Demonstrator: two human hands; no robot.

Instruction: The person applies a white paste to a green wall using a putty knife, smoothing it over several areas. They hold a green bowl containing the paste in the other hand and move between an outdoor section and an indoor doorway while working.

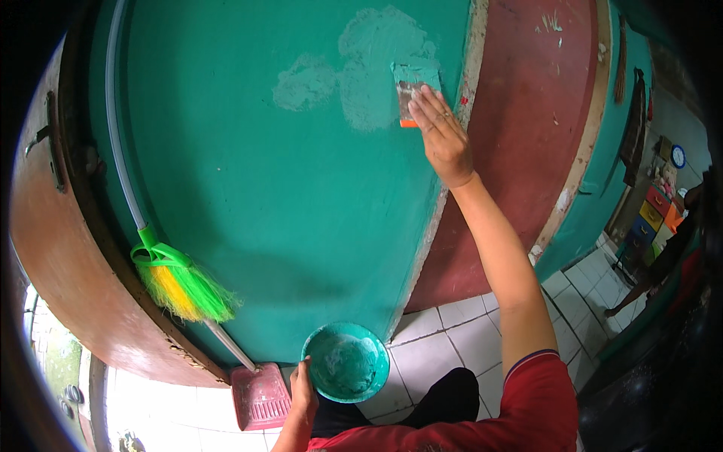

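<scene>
Scraper sits against the green wall, near its upper right edge, beside rough, chalky patches. Viewing remotely, I judge it light, flat, thin-bladed, best held across its back. Right hand grips it, fingers extended, thumb hidden. Left hand clasps the round bowl, likely light plastic; its paste looks soft, possibly slippery.

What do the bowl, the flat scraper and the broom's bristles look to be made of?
Bowl: probably plastic, smooth and slightly shiny, going by its even teal colour and rounded rim.
Flat scraper: metal or plastic, I can't tell; its smeared face looks dull, but the bright orange edge suggests plastic there.
Broom's bristles: likely bright-finished synthetic fibre, judging by the vivid green and yellow strands.
</scene>
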